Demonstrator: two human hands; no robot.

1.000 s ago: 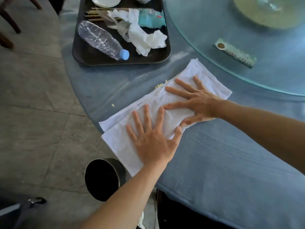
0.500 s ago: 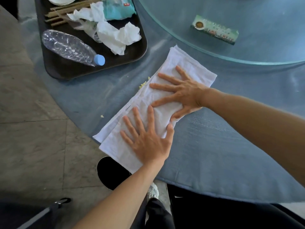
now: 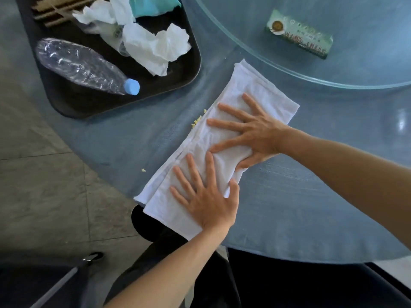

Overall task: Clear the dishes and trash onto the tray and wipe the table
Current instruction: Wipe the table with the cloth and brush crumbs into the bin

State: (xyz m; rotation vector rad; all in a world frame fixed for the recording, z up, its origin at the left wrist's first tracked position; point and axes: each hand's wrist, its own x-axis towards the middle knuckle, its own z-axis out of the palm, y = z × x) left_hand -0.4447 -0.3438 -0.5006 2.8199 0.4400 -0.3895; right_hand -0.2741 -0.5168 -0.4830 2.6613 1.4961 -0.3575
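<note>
A folded white cloth [image 3: 251, 90] lies on the blue tablecloth [image 3: 300, 196] near the table's front left edge. My left hand [image 3: 206, 201] presses flat on the cloth's near end, fingers spread. My right hand [image 3: 251, 130] presses flat on its middle, fingers pointing left. Yellow crumbs [image 3: 198, 121] lie along the cloth's left edge, and one crumb [image 3: 144, 170] lies apart near the table edge. The dark tray [image 3: 73, 105] at the upper left holds a crushed plastic bottle [image 3: 84, 67], crumpled white napkins [image 3: 155, 47], a teal packet [image 3: 153, 5] and chopsticks [image 3: 51, 14].
A glass turntable [image 3: 333, 70] covers the table's upper right, with a green toothpick box [image 3: 299, 33] on it. A dark round bin [image 3: 144, 223] stands on the tiled floor [image 3: 44, 185] under the table edge. My dark-clothed legs are below.
Both hands stay flat on the cloth, which keeps about the same distance from the tray. The view has swung left and closer, so the tray and turntable sit further up in frame.
</note>
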